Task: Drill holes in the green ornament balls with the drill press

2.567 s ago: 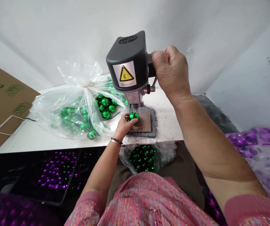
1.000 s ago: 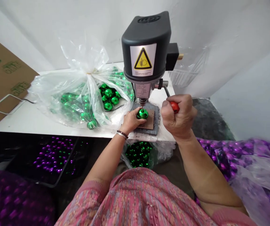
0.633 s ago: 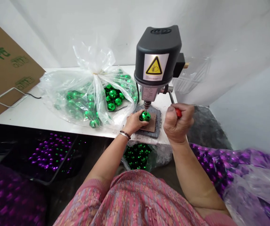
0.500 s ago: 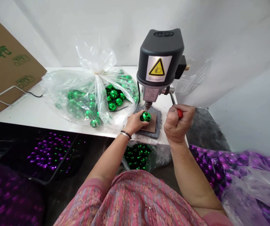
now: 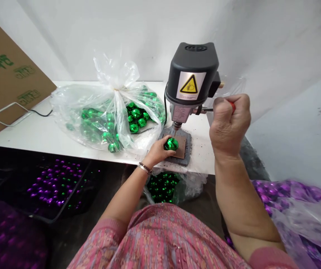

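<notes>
A shiny green ball (image 5: 172, 144) is pinched between the thumb and fingers of my left hand (image 5: 159, 150), over the wooden pad on the drill press base (image 5: 187, 157). The thin drill bit (image 5: 175, 133) points down just behind the ball's top; whether it touches the ball I cannot tell. Above stands the black drill press head (image 5: 192, 63) with a yellow warning label. My right hand (image 5: 229, 125) is closed round the red knob (image 5: 233, 107) of the feed lever, which sticks out to the right about level.
A tied clear bag (image 5: 118, 101) of green balls lies on the white table (image 5: 12, 140), with a cardboard box (image 5: 12, 74) at the left. Below are an open bag of green balls (image 5: 163, 186), a dark crate with purple and green balls (image 5: 55, 183), and bagged purple balls (image 5: 283, 190) at right.
My right hand has swung the lever up and to the right. The drill bit has risen, and my left hand has drawn the green ball slightly down and left, towards me.
</notes>
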`<state>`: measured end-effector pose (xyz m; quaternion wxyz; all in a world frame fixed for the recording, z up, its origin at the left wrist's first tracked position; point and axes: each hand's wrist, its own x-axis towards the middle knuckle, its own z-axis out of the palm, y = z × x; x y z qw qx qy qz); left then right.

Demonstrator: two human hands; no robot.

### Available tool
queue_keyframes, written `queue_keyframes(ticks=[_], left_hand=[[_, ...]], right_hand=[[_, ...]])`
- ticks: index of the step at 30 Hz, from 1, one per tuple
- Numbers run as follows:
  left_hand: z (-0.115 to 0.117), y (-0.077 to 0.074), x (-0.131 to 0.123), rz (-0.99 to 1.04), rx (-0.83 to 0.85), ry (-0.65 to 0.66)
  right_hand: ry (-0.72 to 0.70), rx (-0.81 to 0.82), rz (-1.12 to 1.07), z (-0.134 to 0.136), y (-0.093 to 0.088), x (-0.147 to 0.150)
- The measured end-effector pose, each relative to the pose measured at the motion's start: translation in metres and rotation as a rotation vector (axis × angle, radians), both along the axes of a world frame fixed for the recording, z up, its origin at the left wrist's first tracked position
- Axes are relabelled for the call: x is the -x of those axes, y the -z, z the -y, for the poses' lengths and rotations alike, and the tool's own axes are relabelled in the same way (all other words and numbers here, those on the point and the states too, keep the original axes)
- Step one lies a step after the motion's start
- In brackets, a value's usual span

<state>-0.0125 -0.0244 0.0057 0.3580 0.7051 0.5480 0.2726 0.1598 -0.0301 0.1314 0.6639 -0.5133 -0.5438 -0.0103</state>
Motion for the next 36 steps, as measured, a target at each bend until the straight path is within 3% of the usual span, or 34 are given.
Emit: queue_keyframes(ticks=[4, 6, 8, 10, 12, 14, 18, 21, 24, 26, 28, 30, 33, 36], left_hand=[[0.029, -0.010, 0.024, 0.017, 0.028, 0.247], [0.034, -0.016, 0.035, -0.003, 0.052, 0.307], [0.026, -0.021, 0.046, -0.022, 0.016, 0.178], [0.005, -0.026, 0.058, -0.071, -0.087, -0.092], [-0.024, -0.029, 0.071, -0.205, -0.191, -0.355], [-0.053, -0.029, 0.085, -0.404, -0.193, -0.499], [-0.085, -0.020, 0.103, -0.674, 0.074, -0.506], [-0.087, -0.012, 0.106, -0.664, 0.090, -0.461], [-0.076, -0.011, 0.104, -0.403, -0.042, -0.436], [-0.063, -0.013, 0.100, -0.006, -0.060, -0.391], [-0.045, -0.014, 0.094, 0.448, 0.046, -0.288], [-0.026, -0.012, 0.084, 0.778, 0.212, -0.148], [-0.004, -0.002, 0.064, 1.017, 0.406, -0.031], [0.003, 0.010, 0.045, 1.095, 0.497, -0.085]], right_hand=[[-0.033, 0.026, -0.041, 0.000, -0.001, -0.001], [-0.046, 0.036, -0.072, 0.001, 0.001, 0.000], [-0.057, 0.032, -0.089, 0.001, 0.002, 0.001], [-0.064, 0.023, -0.090, 0.001, 0.002, 0.001], [-0.067, 0.022, -0.086, 0.001, 0.001, 0.000], [-0.051, 0.026, -0.075, 0.002, 0.000, -0.001], [-0.019, 0.016, -0.025, 0.004, -0.003, -0.001], [-0.023, 0.006, 0.001, 0.004, -0.005, 0.000], [-0.021, -0.008, 0.009, 0.003, -0.005, 0.000], [-0.023, -0.026, 0.022, 0.001, -0.004, -0.001], [-0.035, -0.056, 0.037, -0.002, -0.001, -0.003], [-0.050, -0.087, 0.038, -0.004, 0.000, -0.004], [-0.067, -0.087, 0.013, -0.005, 0.002, -0.003], [-0.072, -0.080, 0.015, -0.005, 0.002, -0.004]])
